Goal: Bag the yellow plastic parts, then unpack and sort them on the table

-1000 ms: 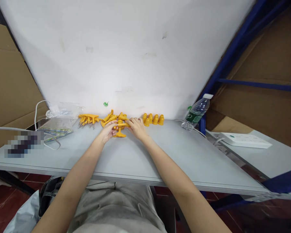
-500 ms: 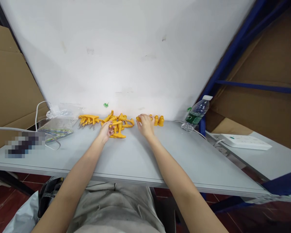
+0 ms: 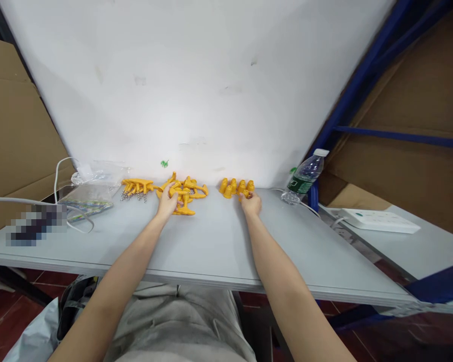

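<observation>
At a pale grey tabletop (image 3: 211,241) set against a white wall, the person's left hand (image 3: 167,201) rests on a heap of yellow moulded-plastic handle pieces (image 3: 184,193), its grip curled around one of them. The right hand (image 3: 251,203), off to the right, touches the near end of a row of small yellow cone-shaped plastic caps (image 3: 236,187); its fingers are bent over a cap (whether the grip has closed on it cannot be told). Left of the left hand lie more yellow pieces with metal chains (image 3: 136,187) and a clear, crinkled plastic bag (image 3: 94,186). Right of the right hand leans a clear plastic water bottle (image 3: 305,176).
</observation>
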A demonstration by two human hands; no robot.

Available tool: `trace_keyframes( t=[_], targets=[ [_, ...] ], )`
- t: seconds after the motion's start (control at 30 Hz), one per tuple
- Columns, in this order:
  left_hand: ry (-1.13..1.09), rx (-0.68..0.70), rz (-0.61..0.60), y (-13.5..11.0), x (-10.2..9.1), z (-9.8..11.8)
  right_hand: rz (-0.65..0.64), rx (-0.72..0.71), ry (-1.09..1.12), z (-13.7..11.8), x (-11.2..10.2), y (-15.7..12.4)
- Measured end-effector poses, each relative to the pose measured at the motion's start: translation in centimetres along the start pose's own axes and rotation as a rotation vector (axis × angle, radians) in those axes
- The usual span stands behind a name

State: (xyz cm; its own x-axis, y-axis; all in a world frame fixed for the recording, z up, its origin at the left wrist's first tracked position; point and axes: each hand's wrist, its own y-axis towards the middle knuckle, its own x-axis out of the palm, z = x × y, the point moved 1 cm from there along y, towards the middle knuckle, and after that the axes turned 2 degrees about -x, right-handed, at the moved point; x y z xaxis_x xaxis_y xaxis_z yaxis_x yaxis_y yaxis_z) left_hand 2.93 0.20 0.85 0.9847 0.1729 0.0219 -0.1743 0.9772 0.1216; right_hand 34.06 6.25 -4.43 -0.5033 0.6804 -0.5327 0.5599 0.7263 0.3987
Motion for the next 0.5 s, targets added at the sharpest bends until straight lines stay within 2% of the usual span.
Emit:
trace_keyframes(
  t=[0.1,0.33,0.5],
  targets=[
    [0.006,0.038,0.033,0.3,-0.1,-0.5,-0.067,0.137,-0.044,-0.5,0.1,-0.3],
    [-0.013,0.099,0.087,1.2,-0.3,-1.2,-0.156,0.082,-0.116,-1.5,0.1,-0.7],
    [-0.123,0.094,0.166,0.9,-0.7,-0.4,-0.196,0.052,-0.195,-1.5,0.1,-0.7]
  ],
)
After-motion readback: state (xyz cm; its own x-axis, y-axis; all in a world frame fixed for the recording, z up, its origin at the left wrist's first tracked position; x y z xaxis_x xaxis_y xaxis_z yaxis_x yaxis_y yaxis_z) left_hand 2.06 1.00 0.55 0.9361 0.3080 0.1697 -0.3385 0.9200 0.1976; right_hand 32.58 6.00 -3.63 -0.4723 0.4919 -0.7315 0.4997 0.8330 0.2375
